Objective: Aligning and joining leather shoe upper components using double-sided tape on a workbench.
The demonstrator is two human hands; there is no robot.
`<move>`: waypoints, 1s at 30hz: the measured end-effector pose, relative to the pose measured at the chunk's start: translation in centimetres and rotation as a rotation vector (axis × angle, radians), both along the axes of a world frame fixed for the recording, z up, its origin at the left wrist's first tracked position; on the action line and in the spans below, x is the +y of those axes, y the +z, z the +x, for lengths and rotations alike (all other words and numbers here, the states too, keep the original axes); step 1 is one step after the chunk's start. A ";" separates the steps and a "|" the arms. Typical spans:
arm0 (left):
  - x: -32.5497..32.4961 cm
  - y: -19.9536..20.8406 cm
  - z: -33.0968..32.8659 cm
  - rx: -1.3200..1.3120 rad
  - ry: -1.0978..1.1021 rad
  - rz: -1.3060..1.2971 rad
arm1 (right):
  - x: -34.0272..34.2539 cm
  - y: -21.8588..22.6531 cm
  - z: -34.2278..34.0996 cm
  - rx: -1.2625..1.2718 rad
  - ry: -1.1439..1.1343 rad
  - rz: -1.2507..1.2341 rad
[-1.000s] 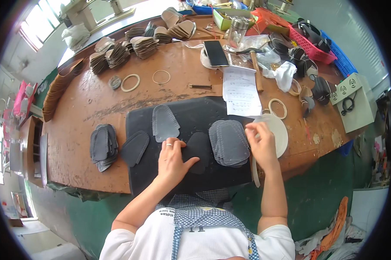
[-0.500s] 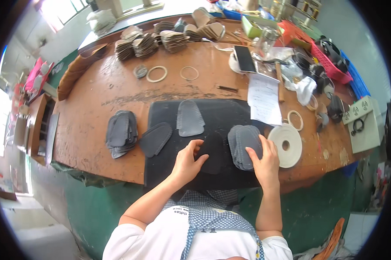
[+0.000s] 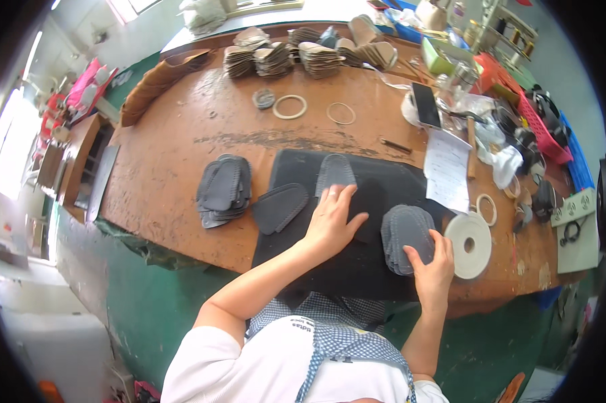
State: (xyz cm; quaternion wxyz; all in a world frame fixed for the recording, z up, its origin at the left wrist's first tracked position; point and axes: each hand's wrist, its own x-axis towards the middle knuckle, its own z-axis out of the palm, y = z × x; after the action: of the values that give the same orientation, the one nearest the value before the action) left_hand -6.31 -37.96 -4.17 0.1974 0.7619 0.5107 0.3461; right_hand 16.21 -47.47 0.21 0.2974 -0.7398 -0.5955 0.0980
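My left hand reaches over the black mat, fingers stretched out and thumb apart. Its fingertips touch the lower end of a grey tongue-shaped piece with a notched edge. To the left, a second such grey piece lies tilted across the mat's edge. At the right side of the mat is a stack of grey pieces. My right hand grips the near right edge of this stack, thumb on top and fingers at the side. Another stack of grey pieces lies on the wood farther left.
A white tape roll lies just right of my right hand, below a written sheet. Beyond are a phone, a hammer and a pink basket. Several brown stacks line the table's far side, behind rings.
My left hand has moved forward from the mat's middle onto the far grey piece, its fingers straightening. My right hand stays at the stack. The whole view has shifted.
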 end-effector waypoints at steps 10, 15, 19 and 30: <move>7.2 -0.6 -3.9 0.146 0.252 -0.077 | 0.3 -0.6 0.0 0.003 0.015 -0.012; 4.8 0.8 -6.8 -0.263 0.218 0.016 | 0.1 0.3 1.1 -0.084 -0.045 0.108; 1.8 3.3 -12.1 -0.267 0.242 -0.280 | 0.3 0.4 2.5 -0.081 -0.030 0.188; -0.2 0.7 -14.3 0.119 0.215 -0.010 | 2.1 0.4 3.0 -0.067 -0.050 0.279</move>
State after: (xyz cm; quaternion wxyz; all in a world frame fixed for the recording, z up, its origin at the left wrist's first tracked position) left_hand -20.61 -38.16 -3.49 0.1324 0.7207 0.6022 0.3168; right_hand 19.17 -45.35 0.60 0.3795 -0.7089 -0.5943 -0.0177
